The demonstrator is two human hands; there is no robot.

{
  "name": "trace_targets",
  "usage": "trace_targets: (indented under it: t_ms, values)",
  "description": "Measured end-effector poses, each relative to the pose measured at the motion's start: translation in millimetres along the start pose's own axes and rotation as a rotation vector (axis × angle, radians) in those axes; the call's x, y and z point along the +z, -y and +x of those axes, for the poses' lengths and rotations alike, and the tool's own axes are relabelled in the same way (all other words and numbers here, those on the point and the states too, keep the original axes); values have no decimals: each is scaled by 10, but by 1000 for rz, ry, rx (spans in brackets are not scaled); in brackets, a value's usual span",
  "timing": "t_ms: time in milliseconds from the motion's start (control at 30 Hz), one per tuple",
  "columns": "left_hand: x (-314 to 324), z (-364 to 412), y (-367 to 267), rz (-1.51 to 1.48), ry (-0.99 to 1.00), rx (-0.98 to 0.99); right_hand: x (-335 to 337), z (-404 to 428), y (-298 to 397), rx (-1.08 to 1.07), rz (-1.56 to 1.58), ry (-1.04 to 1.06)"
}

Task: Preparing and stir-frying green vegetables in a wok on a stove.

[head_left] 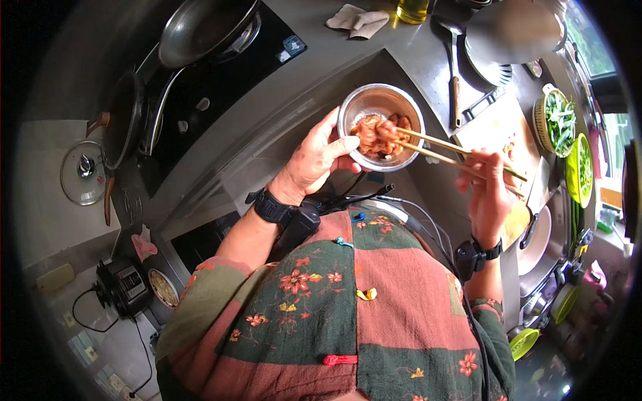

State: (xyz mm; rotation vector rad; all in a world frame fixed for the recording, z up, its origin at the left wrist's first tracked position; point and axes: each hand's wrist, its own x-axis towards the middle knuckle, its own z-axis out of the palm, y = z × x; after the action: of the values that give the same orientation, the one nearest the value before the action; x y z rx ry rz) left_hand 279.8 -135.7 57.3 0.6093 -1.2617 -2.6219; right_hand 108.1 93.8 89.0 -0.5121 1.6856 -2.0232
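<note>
My left hand (pixel 316 158) grips a stainless steel bowl (pixel 381 92) by its near left rim, thumb over the edge and fingers underneath. Inside lie pieces of raw-looking, sauce-coated meat (pixel 378 134). A pair of wooden chopsticks (pixel 439 148) is held in my right hand (pixel 485 188), and their tips are in the meat. The bowl is held up in front of my body, tilted a little towards me. Below and beyond my right hand lie a wooden cutting board (pixel 501 128) with chopped red bits and a kitchen knife (pixel 536 195).
A wok (pixel 200 35) sits on the black glass cooktop (pixel 200 100) at the left. A spatula (pixel 454 80) lies beside stacked plates (pixel 484 65). Baskets of green leaves (pixel 559 120) and chopped greens (pixel 582 173) stand far right, near the sink (pixel 536 280). Cables hang by my waist.
</note>
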Motion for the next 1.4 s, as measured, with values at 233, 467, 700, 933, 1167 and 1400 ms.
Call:
trace_targets:
  t_ms: [233, 467, 700, 933, 1167, 1400]
  values:
    - [29, 17, 45, 10, 11, 28, 12, 95, -106, 72, -47, -30]
    - [-1, 35, -14, 51, -18, 81, -49, 53, 10, -7, -117, -47]
    - [-9, 25, -29, 61, -14, 31, 47, 13, 68, -31, -107, 68]
    - [36, 55, -24, 29, 67, 2, 51, 335, -218, -23, -11, -17]
    - [-39, 56, 8, 22, 9, 26, 26, 117, 124, -112, 17, -12]
    - [-14, 136, 16, 48, 54, 15, 104, 103, -103, -30, -104, 94]
